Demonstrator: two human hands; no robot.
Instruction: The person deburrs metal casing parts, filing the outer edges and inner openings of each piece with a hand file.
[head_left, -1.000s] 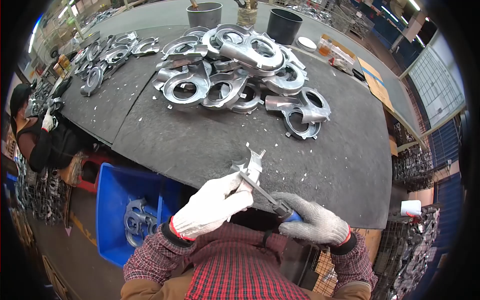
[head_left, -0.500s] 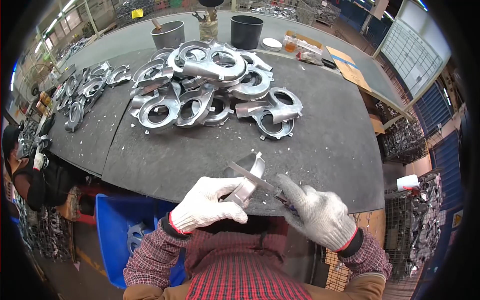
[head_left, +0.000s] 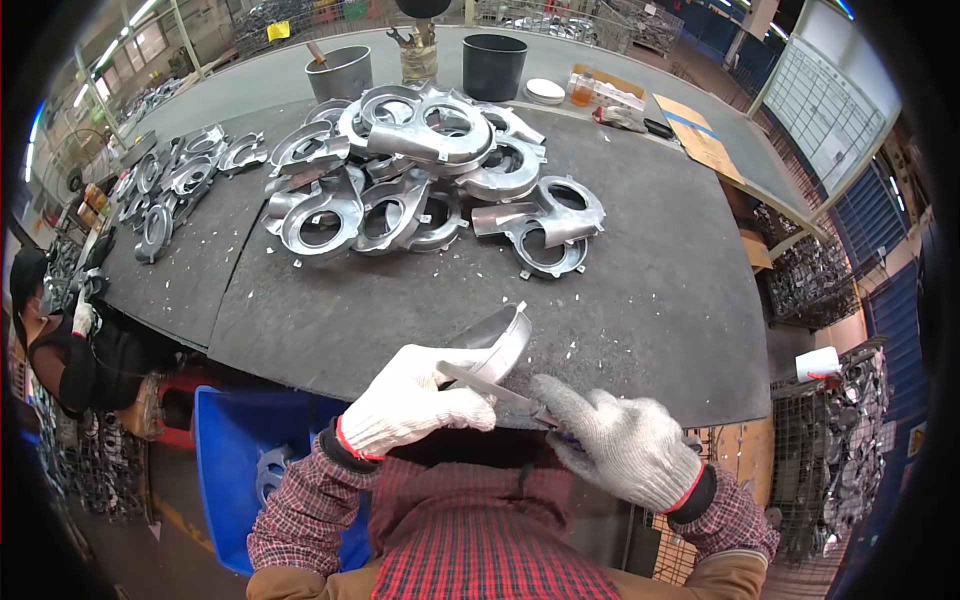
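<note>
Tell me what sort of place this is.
Probably a factory workshop: metal parts heaped on the bench, a loaded wire cage, and a tool in the gloved right hand.

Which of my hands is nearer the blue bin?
Left. In the picture, the left hand is up and right of the blue bin; the right hand is farther right.
</note>
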